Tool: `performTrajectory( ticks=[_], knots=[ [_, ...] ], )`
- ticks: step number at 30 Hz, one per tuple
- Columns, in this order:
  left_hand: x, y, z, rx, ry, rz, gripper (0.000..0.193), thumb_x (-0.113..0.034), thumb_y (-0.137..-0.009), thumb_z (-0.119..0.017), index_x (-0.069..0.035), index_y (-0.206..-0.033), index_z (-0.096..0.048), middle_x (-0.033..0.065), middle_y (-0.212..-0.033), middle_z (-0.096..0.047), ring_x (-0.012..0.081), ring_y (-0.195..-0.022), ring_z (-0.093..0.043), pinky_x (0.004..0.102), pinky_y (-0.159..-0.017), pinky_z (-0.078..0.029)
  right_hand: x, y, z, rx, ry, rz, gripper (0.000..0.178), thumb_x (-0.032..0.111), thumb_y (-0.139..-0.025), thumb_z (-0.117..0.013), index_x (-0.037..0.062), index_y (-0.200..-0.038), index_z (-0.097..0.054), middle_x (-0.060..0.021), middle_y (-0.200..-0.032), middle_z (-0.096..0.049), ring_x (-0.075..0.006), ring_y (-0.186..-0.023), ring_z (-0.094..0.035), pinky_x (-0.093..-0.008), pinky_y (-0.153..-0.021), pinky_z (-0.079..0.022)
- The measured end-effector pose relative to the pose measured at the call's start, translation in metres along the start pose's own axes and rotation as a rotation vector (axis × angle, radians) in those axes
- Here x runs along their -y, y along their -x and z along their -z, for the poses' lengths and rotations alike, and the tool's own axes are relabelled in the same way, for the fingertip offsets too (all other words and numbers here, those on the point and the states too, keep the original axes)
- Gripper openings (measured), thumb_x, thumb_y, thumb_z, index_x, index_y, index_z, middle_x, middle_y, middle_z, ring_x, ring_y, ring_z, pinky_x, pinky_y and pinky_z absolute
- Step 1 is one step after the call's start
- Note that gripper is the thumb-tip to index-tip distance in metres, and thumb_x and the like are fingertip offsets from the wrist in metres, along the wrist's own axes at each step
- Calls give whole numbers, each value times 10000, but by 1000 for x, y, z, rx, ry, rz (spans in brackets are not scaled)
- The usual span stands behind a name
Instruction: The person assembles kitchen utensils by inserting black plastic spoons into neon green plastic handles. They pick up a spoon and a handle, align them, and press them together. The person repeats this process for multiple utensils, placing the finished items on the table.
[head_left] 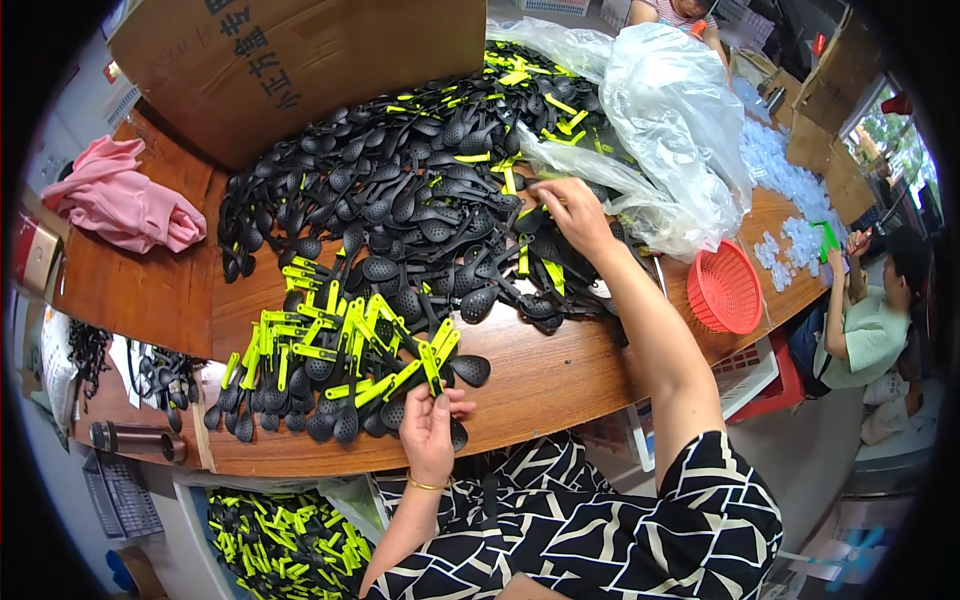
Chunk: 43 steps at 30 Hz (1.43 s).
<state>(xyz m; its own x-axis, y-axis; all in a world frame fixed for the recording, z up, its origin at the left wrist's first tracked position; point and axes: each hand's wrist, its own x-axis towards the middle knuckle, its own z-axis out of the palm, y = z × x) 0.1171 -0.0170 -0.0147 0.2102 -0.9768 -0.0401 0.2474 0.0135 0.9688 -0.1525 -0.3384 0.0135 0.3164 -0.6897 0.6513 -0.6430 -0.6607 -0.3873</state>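
My left hand (430, 435) is at the table's front edge. Its thumb and fingers close on a black spoon with a yellow-green handle piece (434, 368). Beside it lies a heap of similar spoons (345, 335), their yellow-green handles mostly upward. My right hand (575, 215) reaches over the big pile of black perforated spoons (400, 190). Its fingers are apart and bent, near a yellow-green strip (509, 180); I make out nothing held in them. More strips stick out of the pile around that hand.
A cardboard box (310, 75) stands behind the pile, and clear plastic sheeting (675, 130) covers its right side. A red basket (725, 288) sits to the right. Pink cloth (130, 200) lies at left. Below the edge is a bin of spoons (285, 545). Another person (870, 320) sits at right.
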Motion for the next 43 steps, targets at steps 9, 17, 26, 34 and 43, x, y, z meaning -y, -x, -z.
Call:
performTrajectory(
  ticks=[9, 17, 26, 34, 43],
  knots=[
    [-2, 6, -5, 19, -66, -19, 239, -140, -1095, -528, 36, -1253, -493, 151, -1012, -698, 212, -823, -741, 312, -778, -595, -96, -102, -37, 357, 515, -379, 494, 540, -966, -615, 357, -1425, -603, -33, -1597, -438, -404, -1324, -549, -555, -1090, -469],
    [1, 7, -2, 18, -88, -45, 234, -112, -1092, -523, 38, -1267, -485, 149, -1008, -696, 205, -820, -737, 309, -782, -592, -52, -25, -18, 209, 412, 80, 311, 166, -930, -613, 146, -1234, -677, -49, -1314, -629, -314, -1229, -594, -465, -1019, -472],
    [3, 3, -2, 34, -40, -30, 225, -126, -1092, -535, 31, -1251, -508, 138, -995, -703, 188, -816, -733, 291, -781, -581, -80, 10, 65, 297, 785, -148, 266, 176, -886, -628, 232, -1062, -818, -43, -1230, -709, -289, -1224, -601, -504, -1043, -429],
    [6, 7, 1, 44, -124, -30, 231, -139, -1092, -545, 34, -1240, -508, 137, -1001, -706, 181, -818, -733, 285, -779, -581, 4, -74, 2, 374, 421, 16, 246, 139, -839, -724, 155, -1077, -785, -77, -1073, -745, -336, -1042, -697, -432, -875, -560],
    [8, 6, 5, 39, -74, -20, 268, -85, -1077, -551, 53, -1298, -488, 160, -1019, -715, 213, -859, -749, 305, -780, -593, -46, -110, -101, 694, 599, -137, 645, 251, -866, -784, 320, -1467, -559, 57, -1611, -441, -314, -1421, -480, -482, -1101, -493]
  ],
)
